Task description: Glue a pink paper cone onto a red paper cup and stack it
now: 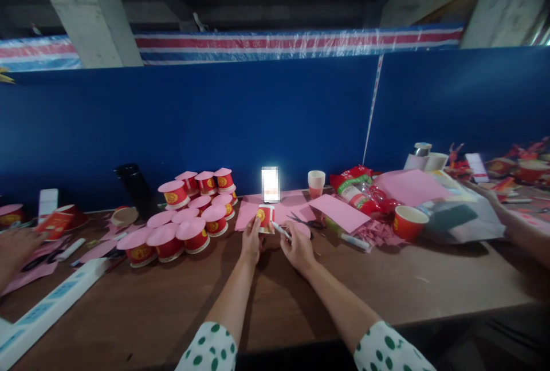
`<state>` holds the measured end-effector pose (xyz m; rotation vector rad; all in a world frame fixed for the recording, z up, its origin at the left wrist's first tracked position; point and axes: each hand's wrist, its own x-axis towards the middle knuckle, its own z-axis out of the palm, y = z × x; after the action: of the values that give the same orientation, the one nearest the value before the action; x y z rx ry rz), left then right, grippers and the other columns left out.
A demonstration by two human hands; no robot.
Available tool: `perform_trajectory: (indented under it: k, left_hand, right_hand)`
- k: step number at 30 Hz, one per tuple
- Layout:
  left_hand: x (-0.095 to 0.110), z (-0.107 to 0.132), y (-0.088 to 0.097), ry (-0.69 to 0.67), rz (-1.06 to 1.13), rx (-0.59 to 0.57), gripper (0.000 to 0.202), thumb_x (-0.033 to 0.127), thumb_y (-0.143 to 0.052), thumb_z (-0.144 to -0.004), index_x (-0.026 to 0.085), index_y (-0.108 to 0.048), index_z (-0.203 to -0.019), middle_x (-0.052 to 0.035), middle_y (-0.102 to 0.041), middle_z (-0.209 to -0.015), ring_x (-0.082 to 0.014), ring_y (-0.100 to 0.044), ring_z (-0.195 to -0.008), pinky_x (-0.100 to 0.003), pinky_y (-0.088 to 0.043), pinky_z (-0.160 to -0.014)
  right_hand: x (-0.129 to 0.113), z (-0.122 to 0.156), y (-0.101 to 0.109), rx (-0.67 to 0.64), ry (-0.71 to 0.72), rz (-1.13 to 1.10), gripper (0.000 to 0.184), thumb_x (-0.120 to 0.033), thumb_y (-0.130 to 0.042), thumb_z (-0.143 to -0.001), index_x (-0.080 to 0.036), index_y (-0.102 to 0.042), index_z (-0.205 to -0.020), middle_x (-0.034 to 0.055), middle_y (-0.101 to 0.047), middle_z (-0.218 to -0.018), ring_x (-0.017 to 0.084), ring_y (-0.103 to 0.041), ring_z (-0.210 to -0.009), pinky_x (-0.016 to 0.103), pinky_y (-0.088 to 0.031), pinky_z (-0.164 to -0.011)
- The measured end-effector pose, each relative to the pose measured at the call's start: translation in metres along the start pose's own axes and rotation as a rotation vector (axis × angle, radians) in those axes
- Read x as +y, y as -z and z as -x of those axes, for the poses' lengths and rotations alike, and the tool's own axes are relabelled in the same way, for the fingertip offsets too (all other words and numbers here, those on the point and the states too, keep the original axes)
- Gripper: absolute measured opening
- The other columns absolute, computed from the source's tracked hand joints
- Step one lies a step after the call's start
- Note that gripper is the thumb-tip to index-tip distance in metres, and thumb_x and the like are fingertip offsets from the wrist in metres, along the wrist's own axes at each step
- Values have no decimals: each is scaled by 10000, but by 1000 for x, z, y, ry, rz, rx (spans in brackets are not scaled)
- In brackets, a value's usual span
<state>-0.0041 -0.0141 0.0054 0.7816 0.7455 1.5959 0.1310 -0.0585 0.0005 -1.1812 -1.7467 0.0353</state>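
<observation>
My left hand (251,240) is closed around a red paper cup (265,217) with a gold emblem, holding it just above the brown table (275,296). My right hand (297,248) grips a white pen-like stick (281,230) whose tip points toward the cup. A pink paper circle (301,228) lies right behind my right hand. Pink paper sheets (283,208) are spread behind the cup, with scissors (307,220) lying on them.
Several upside-down red cups with pink discs (189,216) cluster at the left. A lit phone (270,184) leans on the blue partition. An upright red cup (410,222), snack bags (358,188) and pink scraps lie at the right. Other people's hands (15,248) work at both edges.
</observation>
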Motion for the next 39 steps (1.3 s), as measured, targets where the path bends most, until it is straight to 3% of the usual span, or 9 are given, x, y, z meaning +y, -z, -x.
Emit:
perform_trajectory:
  k: [15, 39]
  left_hand:
    - [2, -1, -2, 9, -8, 51, 370, 381, -728, -614, 170, -609, -894, 4, -645, -757, -109, -616, -652, -241, -477, -647]
    - [0, -2, -1, 18, -75, 62, 467, 413, -723, -610, 172, -611, -994, -17, -660, -786, -118, -613, -635, -239, -468, -612]
  right_hand:
    - [0, 0, 0, 24, 71, -46, 231, -152, -485, -807, -200, -618, -989, 36, -686, -932, 174, -638, -837, 254, -476, -766]
    - [-1, 0, 2, 19, 35, -3, 222, -181, -496, -811, -218, -632, -982, 33, -687, -881, 165, -636, -784, 244, -480, -737]
